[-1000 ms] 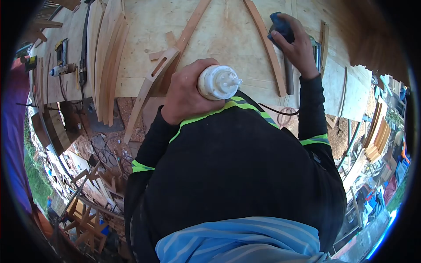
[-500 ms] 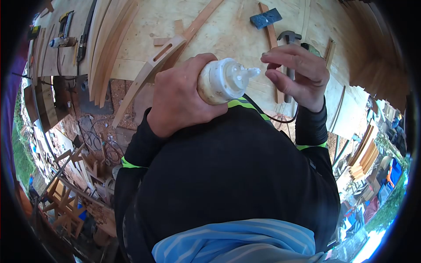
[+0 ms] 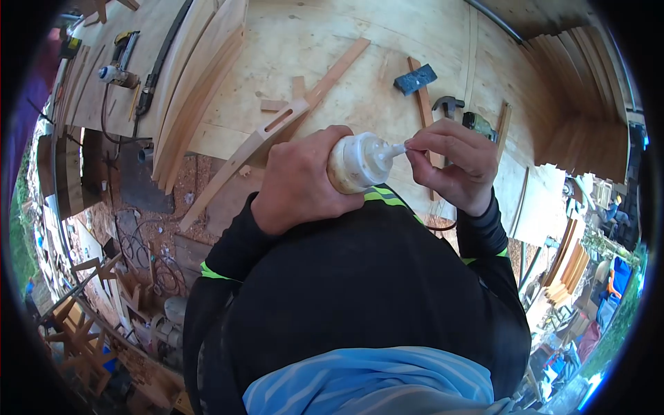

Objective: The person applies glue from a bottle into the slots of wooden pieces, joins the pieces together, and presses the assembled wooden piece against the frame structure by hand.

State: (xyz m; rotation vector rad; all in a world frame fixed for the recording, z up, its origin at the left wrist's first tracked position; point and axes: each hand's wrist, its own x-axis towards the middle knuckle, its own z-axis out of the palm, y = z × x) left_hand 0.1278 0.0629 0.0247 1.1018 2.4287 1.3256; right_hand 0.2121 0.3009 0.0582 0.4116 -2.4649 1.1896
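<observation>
A white bottle [image 3: 354, 164] with a narrow nozzle lies tilted in my left hand [image 3: 297, 181], whose fingers wrap round it. The nozzle points right, and my right hand [image 3: 453, 162] pinches its tip between thumb and forefinger. Beyond my right hand, a dark blue block [image 3: 415, 79] rests on a thin wooden strip [image 3: 422, 97]. A hammer [image 3: 449, 105] lies beside that strip, partly hidden by my right hand. Left of the bottle is a curved wooden piece with a slot [image 3: 259, 137], which touches or crosses a straight strip [image 3: 339, 69].
The plywood table [image 3: 311, 28] spans the top. Curved boards [image 3: 200, 90] are stacked at its left, near a yellow-and-black tool [image 3: 123, 55] and a long black clamp [image 3: 155, 76]. More boards [image 3: 581, 90] stand at the upper right. Wood scraps and cables cover the ground at lower left.
My right hand has let go of the blue block, which now lies on the strip, and has moved to the bottle's nozzle. The bottle stays in my left hand. The camera view has shifted.
</observation>
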